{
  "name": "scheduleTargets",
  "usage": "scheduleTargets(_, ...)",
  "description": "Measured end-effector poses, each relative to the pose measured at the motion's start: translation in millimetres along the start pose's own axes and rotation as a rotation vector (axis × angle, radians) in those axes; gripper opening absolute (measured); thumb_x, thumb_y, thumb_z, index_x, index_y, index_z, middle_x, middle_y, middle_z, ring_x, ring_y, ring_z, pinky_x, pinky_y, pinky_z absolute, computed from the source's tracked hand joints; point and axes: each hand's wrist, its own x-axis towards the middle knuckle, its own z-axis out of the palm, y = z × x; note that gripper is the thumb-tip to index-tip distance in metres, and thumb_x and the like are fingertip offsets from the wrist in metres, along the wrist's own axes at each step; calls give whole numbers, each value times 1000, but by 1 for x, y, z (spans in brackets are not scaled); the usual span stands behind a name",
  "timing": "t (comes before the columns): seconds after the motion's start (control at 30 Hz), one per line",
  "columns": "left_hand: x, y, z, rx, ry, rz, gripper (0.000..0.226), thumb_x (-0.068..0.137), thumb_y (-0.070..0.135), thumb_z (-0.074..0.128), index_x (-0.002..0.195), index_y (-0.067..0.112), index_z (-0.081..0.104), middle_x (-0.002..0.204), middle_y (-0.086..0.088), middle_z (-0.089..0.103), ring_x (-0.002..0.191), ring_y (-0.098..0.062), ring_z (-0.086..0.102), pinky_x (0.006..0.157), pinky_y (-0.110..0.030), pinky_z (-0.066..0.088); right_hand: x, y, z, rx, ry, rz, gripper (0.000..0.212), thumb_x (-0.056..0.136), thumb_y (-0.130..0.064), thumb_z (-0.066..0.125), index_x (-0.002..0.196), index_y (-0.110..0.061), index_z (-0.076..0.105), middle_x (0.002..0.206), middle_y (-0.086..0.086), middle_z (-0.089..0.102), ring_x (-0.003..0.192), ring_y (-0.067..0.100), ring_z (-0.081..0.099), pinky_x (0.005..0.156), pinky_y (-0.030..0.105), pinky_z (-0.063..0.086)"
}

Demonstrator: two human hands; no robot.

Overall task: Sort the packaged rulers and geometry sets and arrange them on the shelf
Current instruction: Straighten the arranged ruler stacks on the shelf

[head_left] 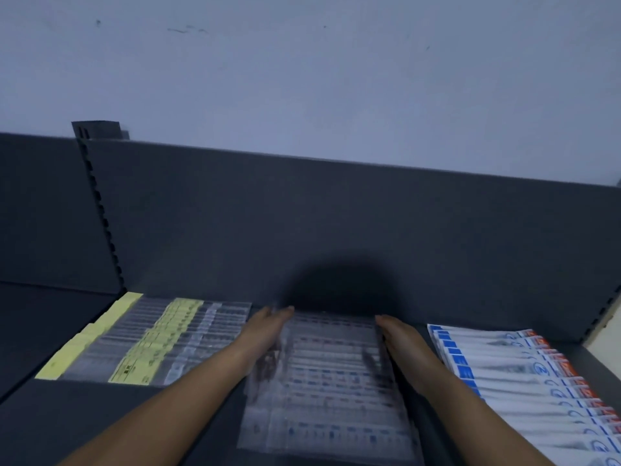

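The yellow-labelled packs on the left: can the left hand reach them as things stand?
Probably yes. The left hand is at the left edge of the middle stack, right beside the yellow-labelled packs, and nothing lies between them.

shelf (188, 415) dark grey; left packs (141, 341) clear with yellow labels; middle packs (329, 381) clear, blue print; right packs (524, 368) white, blue/orange ends.
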Motion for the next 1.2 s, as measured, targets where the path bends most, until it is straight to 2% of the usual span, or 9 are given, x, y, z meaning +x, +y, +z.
scheduleTargets(0.17,6,3,-2,-42,-18,20,52,93,32,54,138,7,44,140,-4,47,125,-18,45,95,-19,31,-12,-18,9,44,-24,26,42,85,-41,57,117,-14,62,119,2,66,112,19,59,109,42,36)
scheduleTargets(0.3,9,4,0,-36,-82,1,58,91,43,54,137,10,44,135,5,46,116,-12,45,92,-21,30,0,-8,7,-15,-38,-5,88,58,-62,65,130,-13,51,141,5,48,127,23,47,111,44,32)
scheduleTargets(0.5,8,-1,1,-11,-29,57,56,94,38,51,140,8,40,143,-3,44,121,-13,44,96,-20,30,-2,-7,-3,-11,-13,-33,94,58,-62,63,135,-12,46,140,3,49,127,19,47,113,43,30)
scheduleTargets(0.57,-3,2,-2,13,-28,82,52,97,34,46,141,8,38,141,0,44,115,-8,42,88,-13,28,-17,-11,-1,-12,-20,-34,86,63,-59,61,133,-10,48,137,4,52,125,19,49,112,43,32)
scheduleTargets(0.73,-26,-15,-6,3,-2,129,32,100,27,40,128,13,49,121,8,49,88,0,47,60,-9,34,-61,-10,-2,26,15,-69,28,94,-22,49,114,-6,61,120,4,64,112,18,58,104,35,39)
scheduleTargets(0.87,-48,-33,-3,41,41,141,35,100,30,37,130,14,47,127,7,46,118,-6,41,88,-15,27,-76,-1,7,46,70,-119,40,96,-23,46,136,-15,44,136,-2,45,131,16,40,103,25,27)
scheduleTargets(0.97,-57,-34,-1,6,23,131,49,99,38,35,142,13,37,144,6,39,130,-10,37,107,-24,25,-81,4,17,-55,109,-132,37,81,-46,52,114,-29,49,136,1,50,126,16,45,108,33,30)
scheduleTargets(1.03,-60,-32,-2,-8,32,141,46,101,33,34,143,14,34,139,12,36,128,-6,33,98,-15,20,-86,3,14,-47,90,-135,45,81,-48,52,118,-24,52,137,-1,49,127,15,44,109,32,29)
scheduleTargets(1.2,-71,-37,-4,-92,8,150,40,100,37,34,135,21,40,131,17,39,124,-6,38,96,-19,27,-93,1,5,-51,72,-117,50,97,-24,44,144,-10,33,148,-2,35,136,12,31,101,21,22)
